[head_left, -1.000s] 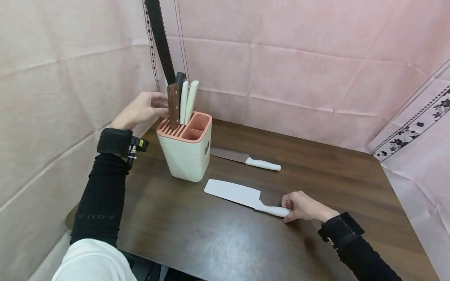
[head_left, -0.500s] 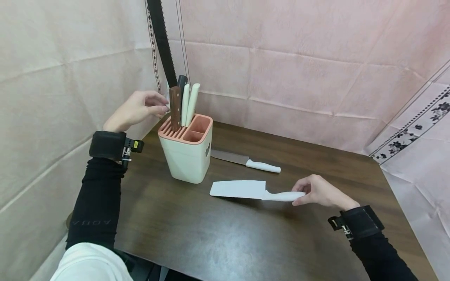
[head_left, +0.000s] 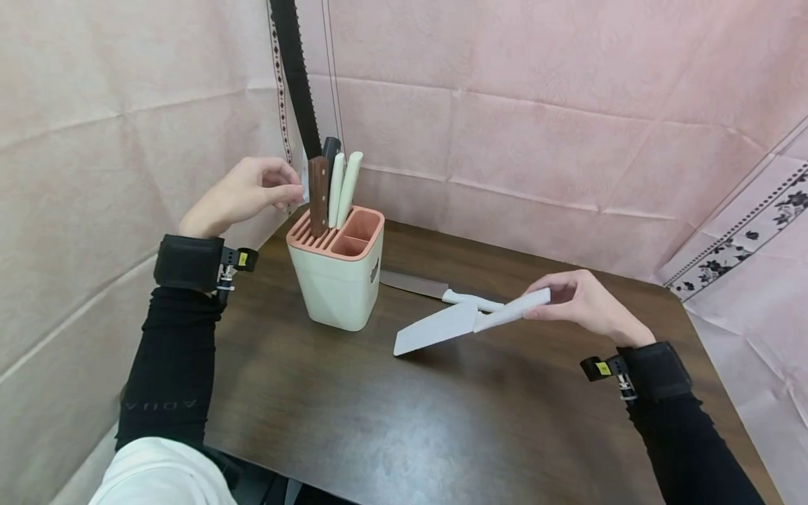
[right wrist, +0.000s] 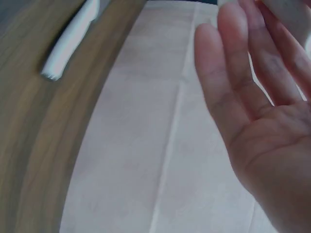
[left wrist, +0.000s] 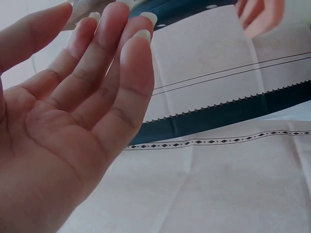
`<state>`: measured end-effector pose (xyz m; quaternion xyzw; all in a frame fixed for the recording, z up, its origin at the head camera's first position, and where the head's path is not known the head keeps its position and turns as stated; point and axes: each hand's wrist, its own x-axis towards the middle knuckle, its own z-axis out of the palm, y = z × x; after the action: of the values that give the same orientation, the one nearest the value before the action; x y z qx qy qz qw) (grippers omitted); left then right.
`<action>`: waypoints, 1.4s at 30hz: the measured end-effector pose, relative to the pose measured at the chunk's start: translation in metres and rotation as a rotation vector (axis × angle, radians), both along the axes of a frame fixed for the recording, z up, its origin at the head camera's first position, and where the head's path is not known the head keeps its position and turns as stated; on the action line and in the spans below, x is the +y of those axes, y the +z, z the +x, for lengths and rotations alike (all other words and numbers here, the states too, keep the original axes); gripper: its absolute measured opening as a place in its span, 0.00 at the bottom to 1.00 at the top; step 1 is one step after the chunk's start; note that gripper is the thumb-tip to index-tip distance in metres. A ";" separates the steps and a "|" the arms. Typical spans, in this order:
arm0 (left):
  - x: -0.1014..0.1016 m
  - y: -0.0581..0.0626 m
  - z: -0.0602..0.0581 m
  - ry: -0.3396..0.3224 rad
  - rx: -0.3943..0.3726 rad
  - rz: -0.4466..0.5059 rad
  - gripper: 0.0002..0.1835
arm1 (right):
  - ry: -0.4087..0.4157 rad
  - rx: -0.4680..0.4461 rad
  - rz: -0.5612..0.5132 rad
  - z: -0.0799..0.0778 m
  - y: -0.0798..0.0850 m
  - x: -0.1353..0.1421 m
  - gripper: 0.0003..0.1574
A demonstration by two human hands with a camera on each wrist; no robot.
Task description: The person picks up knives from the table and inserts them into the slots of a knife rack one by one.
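Observation:
My right hand (head_left: 577,305) pinches the end of the white handle of a cleaver (head_left: 438,328), raised with its white blade slanting down to the left over the table. In the right wrist view, the fingers (right wrist: 233,53) reach up along a pale handle at the top edge. My left hand (head_left: 243,193) hovers beside a knife block (head_left: 334,287), its fingers loosely bent and holding nothing. The block is pale green with a pink slotted top. Upright in it stand a brown-handled knife (head_left: 318,196), two pale green handles (head_left: 349,186), a black handle (head_left: 331,147) and a black saw-toothed blade (head_left: 297,77).
Behind the cleaver, a knife (head_left: 413,283) with a white handle lies on the brown wooden table (head_left: 353,421), partly covered by the cleaver in the head view. Pinkish cloth (head_left: 536,140) hangs at the back and left of the table.
My right hand has lifted the cleaver off the table and moved it up and rightward, tilting its handle upward. My left hand has drawn slightly away from the knife block's handles.

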<state>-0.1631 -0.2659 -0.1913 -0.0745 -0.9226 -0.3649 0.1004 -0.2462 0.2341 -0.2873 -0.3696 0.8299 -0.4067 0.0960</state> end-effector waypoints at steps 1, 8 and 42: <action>0.001 0.000 0.001 -0.004 -0.001 -0.006 0.14 | -0.010 -0.001 -0.020 0.000 0.003 -0.003 0.16; 0.014 0.002 0.003 -0.025 -0.006 -0.052 0.14 | -0.053 -0.066 -0.163 0.000 0.019 -0.024 0.17; 0.062 0.000 -0.003 -0.263 -0.040 -0.122 0.15 | -0.074 -0.073 -0.261 -0.005 0.069 -0.083 0.20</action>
<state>-0.1657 -0.2040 -0.1910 -0.1936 -0.9272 -0.3195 0.0287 -0.2513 0.1512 -0.2187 -0.3329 0.7792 -0.5274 0.0619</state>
